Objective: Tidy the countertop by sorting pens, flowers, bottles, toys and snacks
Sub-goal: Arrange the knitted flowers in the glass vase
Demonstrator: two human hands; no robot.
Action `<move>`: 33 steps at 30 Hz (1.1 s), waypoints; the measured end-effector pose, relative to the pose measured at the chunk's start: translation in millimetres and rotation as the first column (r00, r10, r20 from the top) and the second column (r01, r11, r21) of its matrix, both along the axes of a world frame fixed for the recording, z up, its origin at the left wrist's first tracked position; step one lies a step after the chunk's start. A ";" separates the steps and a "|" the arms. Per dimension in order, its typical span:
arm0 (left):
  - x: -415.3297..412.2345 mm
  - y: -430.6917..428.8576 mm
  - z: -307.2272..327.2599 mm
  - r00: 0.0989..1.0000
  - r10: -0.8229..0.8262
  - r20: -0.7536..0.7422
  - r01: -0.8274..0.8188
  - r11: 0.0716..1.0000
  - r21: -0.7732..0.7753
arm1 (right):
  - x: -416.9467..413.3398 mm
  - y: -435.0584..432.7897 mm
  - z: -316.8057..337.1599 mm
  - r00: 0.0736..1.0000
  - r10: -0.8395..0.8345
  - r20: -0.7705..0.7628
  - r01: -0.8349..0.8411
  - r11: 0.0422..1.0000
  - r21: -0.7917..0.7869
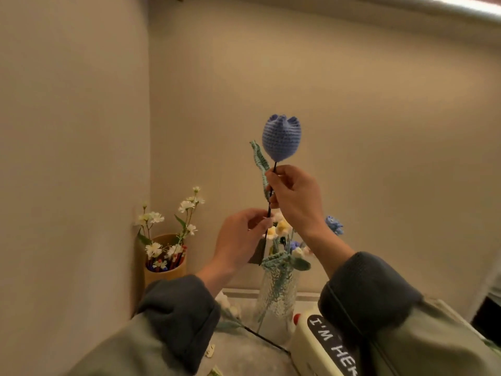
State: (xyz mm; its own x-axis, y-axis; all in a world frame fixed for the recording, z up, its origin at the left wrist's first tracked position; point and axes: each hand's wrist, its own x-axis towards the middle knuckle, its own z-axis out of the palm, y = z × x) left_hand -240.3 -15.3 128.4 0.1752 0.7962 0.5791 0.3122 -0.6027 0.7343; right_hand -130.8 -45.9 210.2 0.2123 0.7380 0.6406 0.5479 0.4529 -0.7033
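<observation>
Right hand (292,196) pinching blue tulip (282,137) under bloom, left hand (241,240) pinching lower down — I'm aiming it plumb for vase (276,299) at 6 o'clock.

Beige side wall (73,131) at left meets the back wall (352,131) in a vertical corner. Bright light strip (461,6) far top right. Wooden cup (165,275) sits in the far-left corner. Clear ribbed glass vase (276,302) at centre, cream case (311,346) with a black "I'M HE…" label just right of it, nearer.
</observation>
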 end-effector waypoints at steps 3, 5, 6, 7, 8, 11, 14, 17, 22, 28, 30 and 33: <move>11.9 18.6 10.2 0.998 -0.029 0.048 0.029 1.000 -0.010 | 5.9 7.9 11.7 0.997 -0.060 0.041 0.059 0.997 0.045; 19.8 26.7 13.2 0.996 -0.042 0.083 0.045 0.998 -0.032 | 8.7 12.5 16.0 0.990 -0.108 0.089 0.104 0.993 0.050; 24.0 30.4 13.0 0.995 -0.044 0.087 0.047 0.998 -0.036 | 10.3 15.0 16.4 0.984 -0.134 0.115 0.129 0.990 0.052; 26.9 33.6 11.1 0.996 -0.039 0.084 0.042 0.998 -0.036 | 10.7 16.5 15.7 0.977 -0.157 0.147 0.151 0.987 0.053; 29.2 36.6 8.8 0.997 -0.031 0.075 0.033 0.999 -0.033 | 11.3 18.1 14.1 0.968 -0.175 0.178 0.168 0.984 0.053; 33.4 46.4 -0.4 0.999 -0.009 0.035 0.010 0.999 -0.037 | 14.6 24.7 4.2 0.954 -0.192 0.230 0.188 0.981 0.036; 36.0 53.6 -11.6 1.000 0.000 -0.002 0.000 0.999 -0.049 | 20.9 34.5 -8.7 0.941 -0.194 0.278 0.205 0.979 -0.009; 39.2 58.9 -26.1 1.000 -0.013 0.002 0.013 0.991 -0.133 | 26.2 41.4 -20.7 0.936 -0.195 0.295 0.224 0.972 -0.070; 29.9 52.0 -47.2 0.997 -0.036 0.065 0.048 0.979 -0.197 | 32.7 47.7 -41.9 0.923 -0.156 0.351 0.255 0.933 -0.255; 14.7 39.4 -57.8 0.950 -0.141 0.280 0.227 0.925 -0.304 | 30.7 42.9 -39.3 0.847 -0.112 0.519 0.382 0.808 -0.449; 14.2 30.5 -55.8 0.922 -0.181 0.342 0.294 0.902 -0.316 | 30.6 40.0 -36.3 0.812 -0.099 0.576 0.435 0.759 -0.483; 14.6 23.5 -55.8 0.915 -0.117 0.385 0.252 0.913 -0.322 | 31.3 35.5 -35.7 0.832 -0.042 0.553 0.409 0.720 -0.561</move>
